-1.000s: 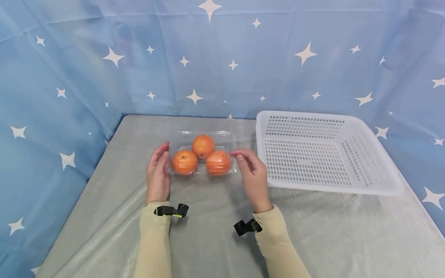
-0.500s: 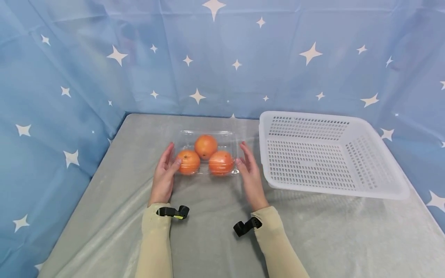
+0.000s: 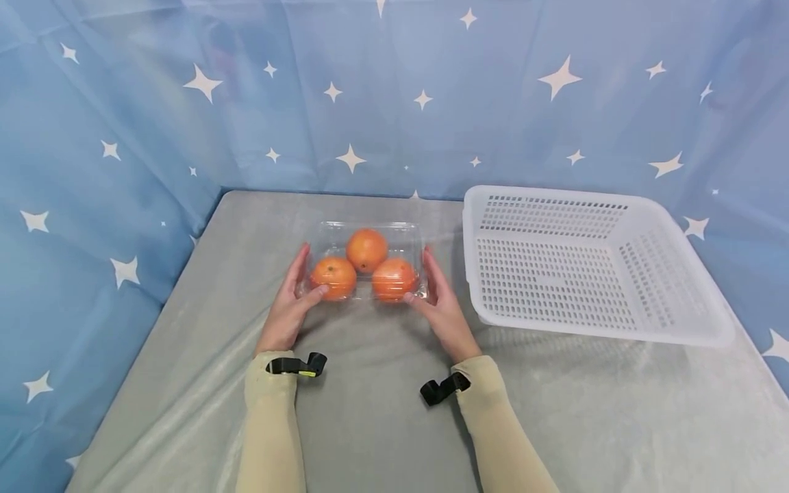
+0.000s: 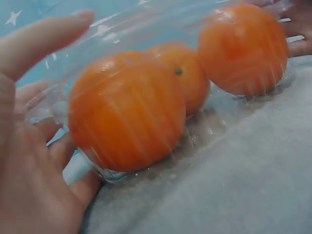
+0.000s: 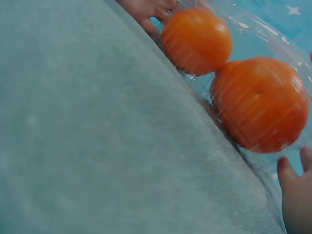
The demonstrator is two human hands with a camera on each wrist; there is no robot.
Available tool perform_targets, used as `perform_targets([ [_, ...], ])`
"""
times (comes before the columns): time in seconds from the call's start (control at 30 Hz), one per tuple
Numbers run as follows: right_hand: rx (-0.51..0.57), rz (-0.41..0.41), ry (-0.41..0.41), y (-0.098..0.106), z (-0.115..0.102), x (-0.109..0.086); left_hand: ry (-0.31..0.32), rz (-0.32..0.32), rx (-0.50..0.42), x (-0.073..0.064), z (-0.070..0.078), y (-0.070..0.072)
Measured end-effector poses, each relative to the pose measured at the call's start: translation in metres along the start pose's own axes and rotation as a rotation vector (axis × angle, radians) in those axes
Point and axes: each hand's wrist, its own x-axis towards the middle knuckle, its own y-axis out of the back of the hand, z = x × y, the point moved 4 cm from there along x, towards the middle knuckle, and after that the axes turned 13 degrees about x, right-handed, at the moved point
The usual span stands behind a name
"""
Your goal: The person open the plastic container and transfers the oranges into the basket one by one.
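Three oranges, one of them the rear orange [image 3: 366, 250], sit inside a clear plastic box [image 3: 401, 239] on the table. My left hand [image 3: 288, 308] holds the box's left end, its thumb across the front and its fingers along the side. At the opposite end, my right hand [image 3: 445, 311] holds the box in a mirrored way, with the thumb at the front corner. The left wrist view shows the near orange [image 4: 126, 112] behind the plastic, between thumb and fingers. In the right wrist view, only fingertips [image 5: 287, 173] show beside the right orange [image 5: 261, 105].
A white plastic basket [image 3: 555, 327] with perforated walls stands to the right of the box. Grey cloth [image 3: 370, 411] covers the table. A blue curtain [image 3: 394, 123] with white stars hangs behind and at the left.
Both hands have come in around the box's ends, with the right hand's pinched fingers spreading along its side and both thumbs coming onto the front. The head view has shifted slightly.
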Motion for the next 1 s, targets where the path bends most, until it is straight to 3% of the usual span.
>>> perform_targets([
  [0.13,-0.048,-0.004,-0.032,0.0000,-0.0004,0.0017,0.025,0.011,0.112,0.0009,0.0039,-0.0007],
  [0.5,-0.067,-0.030,-0.005,-0.0027,0.0010,0.0063,0.067,0.061,0.205,0.0001,0.0061,0.0037],
  [0.87,-0.126,-0.014,-0.002,-0.0032,-0.0007,0.0032,0.134,-0.108,0.309,-0.0060,0.0022,0.0046],
  [1.0,-0.155,-0.005,-0.002,-0.0017,-0.0025,0.0019,0.134,-0.144,0.297,-0.0047,0.0031,0.0038],
])
